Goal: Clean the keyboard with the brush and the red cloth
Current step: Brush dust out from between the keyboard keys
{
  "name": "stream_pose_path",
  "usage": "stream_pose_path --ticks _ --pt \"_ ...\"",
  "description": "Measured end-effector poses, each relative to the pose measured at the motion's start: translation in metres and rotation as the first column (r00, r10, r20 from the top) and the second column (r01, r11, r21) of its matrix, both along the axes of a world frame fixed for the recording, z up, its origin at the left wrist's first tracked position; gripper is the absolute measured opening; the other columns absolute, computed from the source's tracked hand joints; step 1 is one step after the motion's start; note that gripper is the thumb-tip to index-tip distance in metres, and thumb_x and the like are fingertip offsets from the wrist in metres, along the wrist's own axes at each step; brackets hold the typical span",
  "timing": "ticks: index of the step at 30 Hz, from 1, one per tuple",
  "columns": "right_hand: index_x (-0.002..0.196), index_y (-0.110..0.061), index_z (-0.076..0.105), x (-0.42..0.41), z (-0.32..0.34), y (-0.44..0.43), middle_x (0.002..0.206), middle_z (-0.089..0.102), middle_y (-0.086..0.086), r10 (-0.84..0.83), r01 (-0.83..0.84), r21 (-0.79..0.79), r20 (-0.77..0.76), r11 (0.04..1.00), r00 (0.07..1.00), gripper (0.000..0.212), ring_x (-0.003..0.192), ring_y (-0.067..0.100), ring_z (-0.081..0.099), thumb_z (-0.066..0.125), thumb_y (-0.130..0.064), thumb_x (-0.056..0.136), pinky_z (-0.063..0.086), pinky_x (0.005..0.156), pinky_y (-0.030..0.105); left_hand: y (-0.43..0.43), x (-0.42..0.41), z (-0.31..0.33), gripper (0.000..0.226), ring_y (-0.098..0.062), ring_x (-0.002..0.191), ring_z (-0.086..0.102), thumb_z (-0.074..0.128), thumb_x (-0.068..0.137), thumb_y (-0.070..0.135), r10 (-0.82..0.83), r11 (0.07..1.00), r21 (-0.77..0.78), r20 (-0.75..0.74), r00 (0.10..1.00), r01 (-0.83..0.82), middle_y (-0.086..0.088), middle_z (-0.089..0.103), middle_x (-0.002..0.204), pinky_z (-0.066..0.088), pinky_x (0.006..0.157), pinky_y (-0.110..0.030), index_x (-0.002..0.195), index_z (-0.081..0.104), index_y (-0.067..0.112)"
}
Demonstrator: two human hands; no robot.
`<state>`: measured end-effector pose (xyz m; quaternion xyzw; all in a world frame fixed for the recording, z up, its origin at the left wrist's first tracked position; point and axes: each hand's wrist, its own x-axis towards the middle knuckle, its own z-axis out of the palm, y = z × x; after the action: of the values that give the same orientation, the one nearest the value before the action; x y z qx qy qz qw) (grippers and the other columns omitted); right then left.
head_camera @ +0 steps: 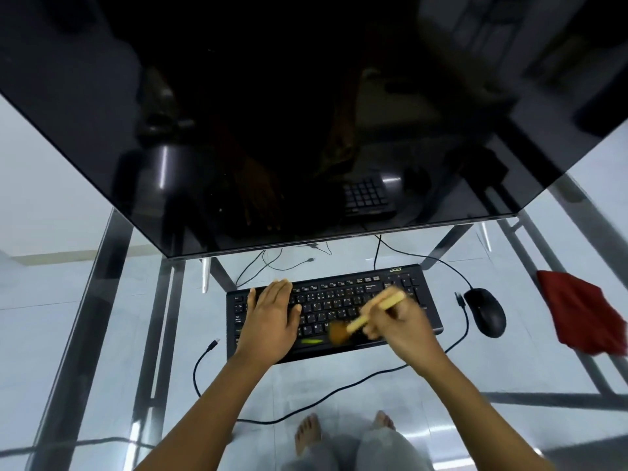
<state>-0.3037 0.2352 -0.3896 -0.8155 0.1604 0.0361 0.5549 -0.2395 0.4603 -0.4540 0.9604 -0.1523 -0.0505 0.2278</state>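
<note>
A black keyboard [343,300] lies on the glass desk in front of a dark monitor. My left hand [272,317] rests flat on the keyboard's left half, fingers straight. My right hand [397,328] grips a wooden-handled brush [368,316] whose brown bristles touch the lower middle keys near the space bar; the brush is motion-blurred. A small green speck lies on the keyboard's front edge beside the bristles. The red cloth [581,314] lies crumpled on the desk at the far right, apart from both hands.
A black mouse [486,312] sits right of the keyboard, its cable looping along the glass [102,334]. The big dark monitor [272,130] overhangs the keyboard's back edge. Loose cables lie behind and in front. My bare feet show through the glass below.
</note>
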Motion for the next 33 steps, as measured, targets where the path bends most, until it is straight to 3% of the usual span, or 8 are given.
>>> stream_pose_path --ticks 4,9,15,19,22,26,29,33 --pt "0.08 -0.021 0.058 -0.011 -0.003 -0.002 0.072 0.073 -0.005 -0.041 0.066 -0.19 0.129 0.98 0.991 0.016 0.065 0.012 0.068 0.062 -0.01 0.091 0.056 0.062 0.025 -0.001 -0.001 -0.001 0.047 -0.021 0.138 0.034 0.047 0.098 0.031 0.025 0.999 0.038 0.039 0.999 -0.026 -0.006 0.046 0.143 0.007 0.119 -0.045 0.139 0.045 0.008" --pt "0.081 -0.016 0.059 -0.009 0.0 -0.004 0.071 0.073 -0.002 0.103 -0.105 -0.087 -0.028 0.991 0.994 0.011 0.064 0.013 0.069 0.062 -0.014 0.092 0.059 0.068 0.041 -0.019 0.0 0.005 0.048 -0.024 0.14 0.03 0.046 0.099 0.032 0.017 0.999 0.046 0.031 0.999 -0.018 -0.009 0.042 0.145 0.008 0.119 -0.047 0.139 0.044 0.006" --pt "0.087 -0.009 0.06 0.019 -0.004 -0.004 0.079 0.072 0.007 -0.135 0.13 0.127 0.03 0.983 0.99 0.007 0.071 0.018 0.071 0.062 -0.014 0.093 0.058 0.066 0.026 -0.039 -0.005 0.007 0.057 -0.018 0.148 0.008 0.04 0.1 0.038 -0.12 0.992 0.023 -0.041 0.992 0.121 -0.004 0.02 0.159 -0.003 0.119 -0.04 0.149 0.027 0.011" --pt "0.085 -0.021 0.058 0.031 -0.006 -0.014 0.078 0.072 0.0 -0.365 0.36 0.067 0.111 0.931 0.924 0.009 0.072 0.014 0.071 0.062 -0.02 0.093 0.057 0.073 0.029 -0.046 -0.012 0.007 0.065 -0.014 0.148 -0.002 0.042 0.098 0.041 -0.2 0.978 0.045 -0.078 0.977 0.204 -0.002 0.01 0.161 -0.008 0.118 -0.037 0.152 0.019 0.014" --pt "0.088 -0.012 0.06 0.035 0.0 -0.025 0.078 0.073 0.005 -0.231 0.226 0.103 0.04 0.969 0.972 0.007 0.072 0.018 0.072 0.061 -0.017 0.093 0.059 0.077 0.041 -0.056 -0.011 0.012 0.069 -0.012 0.148 -0.008 0.042 0.097 0.045 -0.233 0.971 0.039 -0.085 0.969 0.237 -0.001 0.003 0.162 -0.01 0.118 -0.037 0.153 0.015 0.014" --pt "0.087 -0.007 0.057 0.032 0.005 -0.042 0.07 0.068 -0.006 -0.341 0.347 -0.019 0.141 0.938 0.93 0.007 0.065 -0.004 0.065 0.056 -0.009 0.093 0.048 0.065 0.014 -0.067 -0.014 0.013 0.073 -0.011 0.147 -0.011 0.041 0.096 0.049 -0.272 0.959 0.051 -0.104 0.957 0.278 0.0 0.0 0.162 -0.01 0.119 -0.038 0.153 0.012 0.014" --pt "0.089 -0.002 0.059 0.029 0.002 -0.052 0.078 0.071 0.009 -0.271 0.267 0.162 0.006 0.95 0.963 0.006 0.068 0.016 0.07 0.057 -0.006 0.093 0.057 0.066 0.029 -0.078 -0.01 0.013 0.073 -0.012 0.147 -0.011 0.041 0.096 0.049 -0.283 0.955 0.063 -0.108 0.953 0.29 0.0 -0.001 0.162 -0.008 0.119 -0.039 0.153 0.01 0.014" --pt "0.087 -0.013 0.058 0.019 -0.008 -0.058 0.076 0.071 0.003 -0.465 0.464 0.042 0.104 0.885 0.879 0.008 0.071 0.018 0.071 0.061 -0.016 0.093 0.058 0.072 0.034 -0.082 -0.007 0.01 0.072 -0.015 0.148 -0.007 0.043 0.096 0.046 -0.266 0.958 0.087 -0.099 0.959 0.274 -0.003 0.002 0.162 -0.006 0.12 -0.041 0.153 0.014 0.013"
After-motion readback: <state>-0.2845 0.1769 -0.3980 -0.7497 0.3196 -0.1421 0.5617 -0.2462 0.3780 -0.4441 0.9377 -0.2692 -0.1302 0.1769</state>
